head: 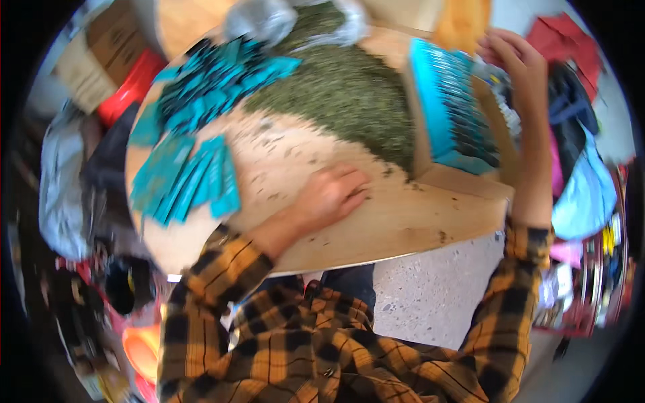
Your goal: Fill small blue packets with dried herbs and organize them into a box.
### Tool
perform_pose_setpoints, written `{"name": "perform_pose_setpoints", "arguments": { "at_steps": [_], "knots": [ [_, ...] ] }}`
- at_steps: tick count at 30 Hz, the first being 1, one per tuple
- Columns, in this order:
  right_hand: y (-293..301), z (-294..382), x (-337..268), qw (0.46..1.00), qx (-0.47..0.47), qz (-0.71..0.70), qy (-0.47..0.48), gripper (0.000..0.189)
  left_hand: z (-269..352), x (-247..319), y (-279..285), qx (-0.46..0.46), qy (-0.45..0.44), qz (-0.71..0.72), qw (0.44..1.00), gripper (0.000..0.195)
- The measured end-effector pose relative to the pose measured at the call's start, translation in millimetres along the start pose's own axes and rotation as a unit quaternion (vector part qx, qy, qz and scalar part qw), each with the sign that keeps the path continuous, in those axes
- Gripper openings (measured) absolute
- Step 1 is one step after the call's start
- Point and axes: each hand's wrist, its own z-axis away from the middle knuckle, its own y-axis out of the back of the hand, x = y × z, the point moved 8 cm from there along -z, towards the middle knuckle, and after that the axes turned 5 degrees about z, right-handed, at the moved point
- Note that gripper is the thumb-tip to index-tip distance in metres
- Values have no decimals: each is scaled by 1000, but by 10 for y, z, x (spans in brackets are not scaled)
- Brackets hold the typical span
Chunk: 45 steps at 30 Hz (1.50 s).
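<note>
My left hand (pixel 333 194) rests on or just over the wooden tabletop (pixel 282 166), fingers curled in and nothing showing in them. Just beyond it spreads a heap of dried green herb or tea leaf (pixel 342 90). My right hand (pixel 516 58) is raised at the far right corner of an open cardboard box (pixel 463 182), fingers bent; blur hides whether it holds anything. Rows of teal packets (pixel 448 106) fill that box. To the left lie a fan of flat teal packets (pixel 186 176) and a dense pile of teal-and-dark packets (pixel 216 85).
A clear plastic bag (pixel 259 22) stands at the heap's far edge. Loose leaf crumbs dot the tabletop. Cardboard boxes (pixel 113 40) and a red item (pixel 132 88) are at the far left. Bags and cloth (pixel 584 186) crowd the right. An orange plastic object (pixel 142 350) sits low at left.
</note>
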Motion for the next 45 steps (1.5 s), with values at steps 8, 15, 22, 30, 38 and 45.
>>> {"name": "perform_pose_setpoints", "arguments": {
  "at_steps": [8,15,22,30,38,45],
  "knots": [
    [-2349,1068,-726,961,-266,-38,62,14,2,-84,-30,-8,9,6,1000,13],
    [-3610,1474,-1509,883,-389,9,261,71,161,-235,-49,61,12,27,998,18],
    [-4288,1655,-1595,825,-445,192,290,99,57,-392,-195,27,53,163,985,23],
    [-4263,1499,-1461,810,-506,140,260,91,105,-119,83,58,-9,72,996,12],
    [-3938,1344,-1358,843,-503,74,174,71,81,-34,198,67,-27,34,997,11],
    [-3784,1420,-1373,853,-381,136,330,78,51,-81,133,80,-19,78,994,12]
  ]
}}
